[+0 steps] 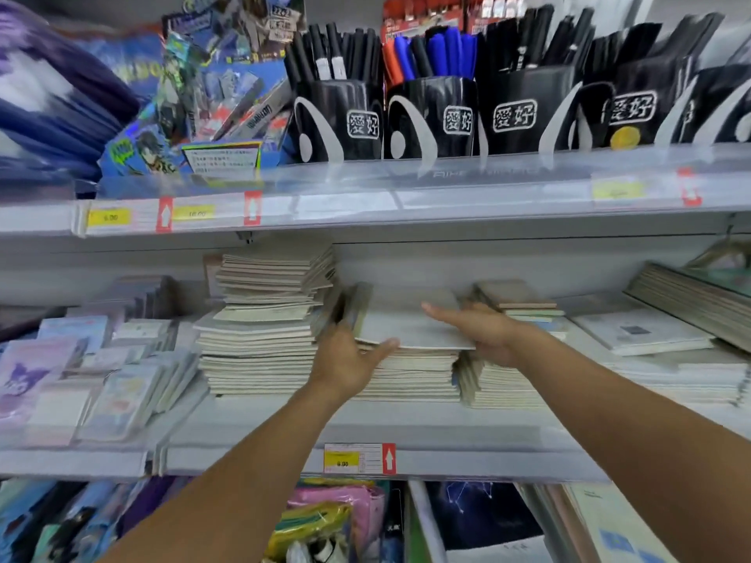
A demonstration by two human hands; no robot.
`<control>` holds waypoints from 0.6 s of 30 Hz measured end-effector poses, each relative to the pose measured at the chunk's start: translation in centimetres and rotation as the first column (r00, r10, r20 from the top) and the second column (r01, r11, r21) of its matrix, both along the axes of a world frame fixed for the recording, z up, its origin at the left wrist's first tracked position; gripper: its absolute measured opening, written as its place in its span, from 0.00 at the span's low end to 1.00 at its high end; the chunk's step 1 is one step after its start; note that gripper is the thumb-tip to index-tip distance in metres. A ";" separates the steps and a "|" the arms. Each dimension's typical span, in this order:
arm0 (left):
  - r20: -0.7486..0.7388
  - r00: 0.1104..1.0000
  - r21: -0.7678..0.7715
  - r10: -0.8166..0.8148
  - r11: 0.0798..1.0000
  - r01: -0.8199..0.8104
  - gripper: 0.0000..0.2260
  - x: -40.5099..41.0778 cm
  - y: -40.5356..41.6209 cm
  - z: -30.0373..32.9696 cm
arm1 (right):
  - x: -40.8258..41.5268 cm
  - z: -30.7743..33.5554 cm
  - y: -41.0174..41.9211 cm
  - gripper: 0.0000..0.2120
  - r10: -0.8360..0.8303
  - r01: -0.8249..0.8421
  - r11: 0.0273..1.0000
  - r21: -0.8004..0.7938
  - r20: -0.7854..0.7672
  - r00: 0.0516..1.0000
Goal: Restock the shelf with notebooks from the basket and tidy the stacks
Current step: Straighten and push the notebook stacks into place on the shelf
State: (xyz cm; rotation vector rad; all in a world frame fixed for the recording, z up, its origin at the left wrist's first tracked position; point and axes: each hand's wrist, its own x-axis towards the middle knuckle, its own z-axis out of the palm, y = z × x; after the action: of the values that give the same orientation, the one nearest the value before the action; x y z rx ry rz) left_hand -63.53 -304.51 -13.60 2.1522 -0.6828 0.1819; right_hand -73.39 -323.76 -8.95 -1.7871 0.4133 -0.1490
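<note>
Both hands (349, 359) (483, 333) gripping notebook (410, 323), taller stack (264, 319) crowding left

The fingertips of the left hand (345, 359) are blurred and lost between the tall stack (264, 319) and the middle stack (410, 375). The fingers of the right hand (483, 333) are hidden under the top notebook (410, 323). The numbers on the yellow price tags (109, 217) are too blurred to be read, and the purple things (53, 95) at the left are smeared and cut off by the edge.
</note>
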 end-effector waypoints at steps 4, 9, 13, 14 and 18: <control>-0.053 0.988 -0.342 0.146 0.927 -0.155 0.29 -0.9 -1.9 -1.7 | 3.2 -2.2 -2.0 0.40 -0.187 0.160 0.918 0.363 0.041 0.982; -0.130 0.925 -0.456 0.358 0.806 -0.376 0.29 0.3 -4.1 -2.1 | 3.9 -2.3 -2.1 0.38 -0.142 0.106 0.875 0.472 0.041 0.989; -0.033 0.826 -0.462 0.562 0.724 -0.511 0.31 1.6 -4.9 -2.7 | 5.3 -2.4 -2.4 0.44 -0.170 0.111 0.827 0.552 0.057 0.984; -0.018 0.813 -0.474 0.582 0.711 -0.519 0.31 1.8 -5.0 -2.8 | 5.6 -2.4 -2.5 0.46 -0.164 0.099 0.807 0.582 0.060 0.985; 0.009 0.765 -0.527 0.645 0.653 -0.544 0.30 2.4 -5.5 -3.5 | 5.8 -2.7 -2.8 0.50 -0.125 0.023 0.780 0.625 0.120 0.985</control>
State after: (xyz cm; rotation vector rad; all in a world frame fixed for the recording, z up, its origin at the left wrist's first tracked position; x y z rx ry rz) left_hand -61.18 -309.99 -17.11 1.7773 0.0311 0.8497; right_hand -67.56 -326.59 -11.66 -1.0907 0.3660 -0.1813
